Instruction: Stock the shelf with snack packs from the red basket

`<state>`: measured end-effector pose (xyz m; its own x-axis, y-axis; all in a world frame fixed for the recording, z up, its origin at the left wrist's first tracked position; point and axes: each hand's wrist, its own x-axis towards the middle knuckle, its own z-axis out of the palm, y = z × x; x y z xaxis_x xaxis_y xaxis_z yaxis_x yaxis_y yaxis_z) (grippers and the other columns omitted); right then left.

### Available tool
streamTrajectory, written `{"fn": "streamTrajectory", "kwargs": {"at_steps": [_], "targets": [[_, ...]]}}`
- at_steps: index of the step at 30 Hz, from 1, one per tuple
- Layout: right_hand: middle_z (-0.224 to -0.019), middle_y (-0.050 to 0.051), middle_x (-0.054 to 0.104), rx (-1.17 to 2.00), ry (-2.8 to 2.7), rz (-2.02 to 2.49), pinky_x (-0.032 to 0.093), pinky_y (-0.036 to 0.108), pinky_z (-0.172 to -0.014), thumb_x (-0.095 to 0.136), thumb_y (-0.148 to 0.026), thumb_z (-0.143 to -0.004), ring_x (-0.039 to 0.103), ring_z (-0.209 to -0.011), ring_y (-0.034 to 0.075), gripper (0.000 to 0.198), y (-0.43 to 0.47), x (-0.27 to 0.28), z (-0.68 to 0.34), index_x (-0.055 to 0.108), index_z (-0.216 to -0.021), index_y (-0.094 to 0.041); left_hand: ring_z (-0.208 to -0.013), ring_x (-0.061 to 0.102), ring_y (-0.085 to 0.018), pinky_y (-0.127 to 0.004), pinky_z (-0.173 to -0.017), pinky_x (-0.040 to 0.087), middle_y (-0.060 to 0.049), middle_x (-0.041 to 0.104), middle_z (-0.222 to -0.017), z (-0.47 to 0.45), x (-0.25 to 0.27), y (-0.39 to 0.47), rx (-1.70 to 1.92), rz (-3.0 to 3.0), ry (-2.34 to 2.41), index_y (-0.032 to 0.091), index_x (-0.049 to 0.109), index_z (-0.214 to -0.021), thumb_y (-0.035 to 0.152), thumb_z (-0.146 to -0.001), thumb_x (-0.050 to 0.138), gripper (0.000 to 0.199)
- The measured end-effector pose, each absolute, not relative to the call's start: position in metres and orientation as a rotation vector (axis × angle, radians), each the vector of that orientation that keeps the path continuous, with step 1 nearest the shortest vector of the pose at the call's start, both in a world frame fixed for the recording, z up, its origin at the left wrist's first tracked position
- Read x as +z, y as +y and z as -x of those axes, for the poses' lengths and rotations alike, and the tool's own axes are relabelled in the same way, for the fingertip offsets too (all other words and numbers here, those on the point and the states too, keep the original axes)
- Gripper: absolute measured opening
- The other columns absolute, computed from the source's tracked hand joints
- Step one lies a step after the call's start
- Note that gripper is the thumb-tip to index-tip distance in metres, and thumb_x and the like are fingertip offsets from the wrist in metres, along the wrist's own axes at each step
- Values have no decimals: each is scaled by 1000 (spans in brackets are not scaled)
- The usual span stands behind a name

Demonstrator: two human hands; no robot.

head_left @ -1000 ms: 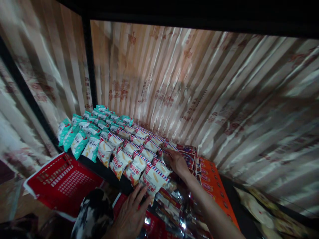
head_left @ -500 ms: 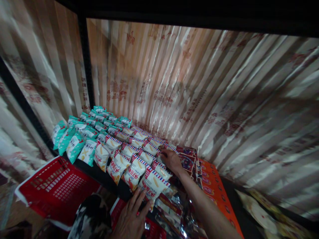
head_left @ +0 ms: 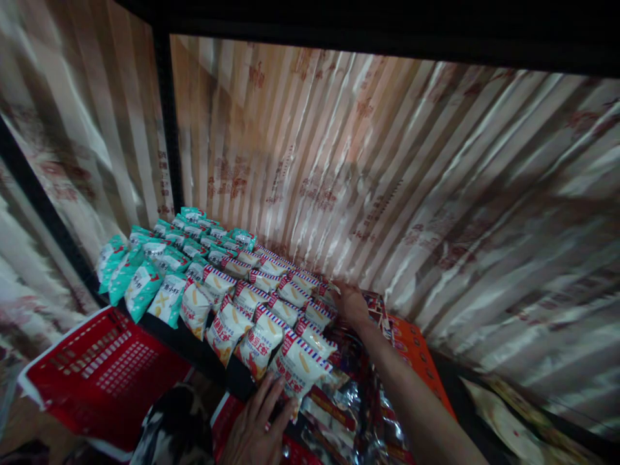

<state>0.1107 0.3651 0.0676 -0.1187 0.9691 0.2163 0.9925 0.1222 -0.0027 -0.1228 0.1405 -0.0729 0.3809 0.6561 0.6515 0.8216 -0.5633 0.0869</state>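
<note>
Rows of white snack bags (head_left: 298, 361) with red-and-blue striped tops stand on a black shelf. My right hand (head_left: 351, 303) reaches over them to the back right of the rows, its fingers bent at the top of a rear white bag. Whether the fingers grip that bag is hard to see. My left hand (head_left: 259, 420) is at the shelf's front edge, fingers stretched out and touching the lower part of the front right white bag. Left of the white bags are several teal snack bags (head_left: 143, 284). Dark red glossy packets (head_left: 334, 407) lie to the right, partly under my right forearm.
A red basket (head_left: 62, 403) stands below the shelf at the left, and part of another red one shows near my left hand. An orange box (head_left: 419, 355) and pale packets (head_left: 504, 413) are to the right. Black posts (head_left: 167, 123) and a plastic sheet (head_left: 290, 129) enclose the shelf.
My right hand has moved back and to the right, from a middle row to the rear of the white bags. My left hand has hardly moved.
</note>
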Motion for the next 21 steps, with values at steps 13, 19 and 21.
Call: {"fn": "streamTrajectory", "kwargs": {"at_steps": [13,19,21], "targets": [[-94,7,72,-70,-2170,2088,48,28,-73,43,-31,-87,67,-86,20,31,390,53,-108,66,-104,-21,-132,29,-25,-27,-89,47,-3,35,-144,120,-77,146,-1017,2303,-1297,29,43,-133,16,-78,48,57],[-95,2,72,-13,-2187,2041,48,24,-73,42,-30,-87,67,-85,17,30,391,52,-107,67,-102,-24,-130,34,-23,-28,-91,46,1,38,-142,116,-77,143,-1015,2281,-1381,34,44,-131,18,-81,49,53],[-97,3,72,-22,-2166,2058,48,24,-72,39,-34,-89,67,-86,17,33,392,54,-111,66,-105,-24,-129,36,-22,-27,-91,46,2,39,-141,116,-78,142,-1012,2261,-1375,35,45,-131,18,-82,49,52]]}}
